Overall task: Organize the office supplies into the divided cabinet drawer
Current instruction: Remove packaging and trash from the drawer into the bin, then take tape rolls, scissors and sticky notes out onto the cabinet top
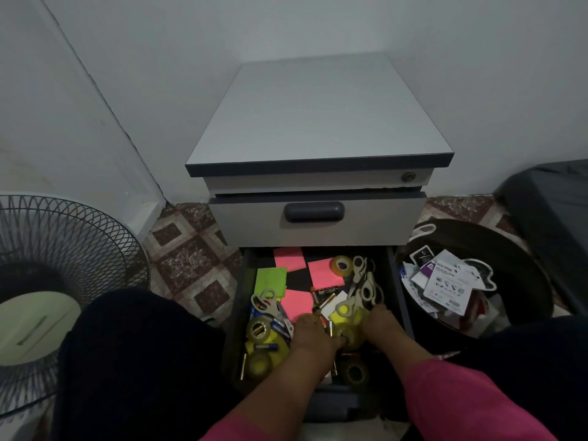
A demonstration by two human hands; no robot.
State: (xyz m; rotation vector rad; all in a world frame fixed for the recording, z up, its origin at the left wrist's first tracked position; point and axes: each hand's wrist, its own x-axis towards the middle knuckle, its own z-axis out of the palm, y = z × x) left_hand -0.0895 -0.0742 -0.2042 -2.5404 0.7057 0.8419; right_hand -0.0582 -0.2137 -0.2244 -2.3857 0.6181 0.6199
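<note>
Nearest the camera, two forearms in pink sleeves reach down into the open drawer, the lowest one of a small grey cabinet. The left hand and the right hand meet low in the drawer's near middle, both curled down over a yellowish tape roll that sits between them; the fingers are folded around it, but whether each hand truly grips it or only touches it cannot be told. Just nearer than the hands, another tape roll lies by the drawer's front edge. At the drawer's left side lie more tape rolls, batteries and a pair of scissors. Beyond the hands, in the drawer's middle, loose batteries rest among pink sticky notes and a green note pad. At the drawer's right side several scissors are heaped, with a further roll of tape at the back. Right of the drawer stands a dark round bin holding torn packaging. Left of the drawer, past a dark trouser leg, stands a floor fan on patterned tiles. Above the open drawer, the closed drawer shows its dark handle.
</note>
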